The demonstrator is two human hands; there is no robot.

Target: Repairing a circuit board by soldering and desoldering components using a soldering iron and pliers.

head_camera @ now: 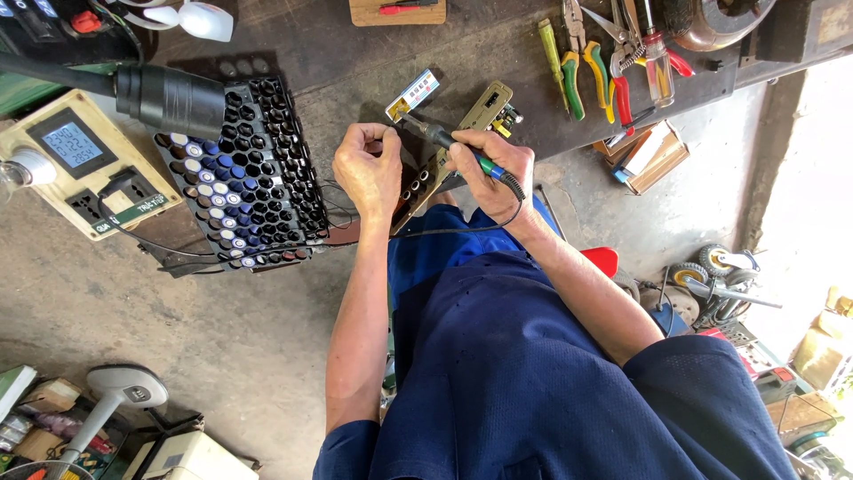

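A dark, scuffed workbench (355, 71) fills the upper half of the frame, with bare concrete floor below it and the person's blue clothing rising from the bottom centre. The biggest thing on the bench is a black honeycomb cell holder (244, 169) at centre left, partly filled with blue and white cell ends, lying flat so its sockets face up. Left of it sits a pale wooden socket box (84, 169) with a small display, close enough for plugs to reach. At the upper right a row of pliers and cutters (604, 67) lies within arm's reach.

In the middle of the frame lies a narrow tan circuit board (462, 142), tilted on the bench edge. The right hand (489, 169) wraps its fingers closed around a soldering iron (444, 140) in a pen-like grip, tip aimed toward the left hand, cord trailing back over the wrist. The left hand (369, 169) has its fingers curled and pressed together just beside the tip, apparently pinching something small; what it is I cannot tell.
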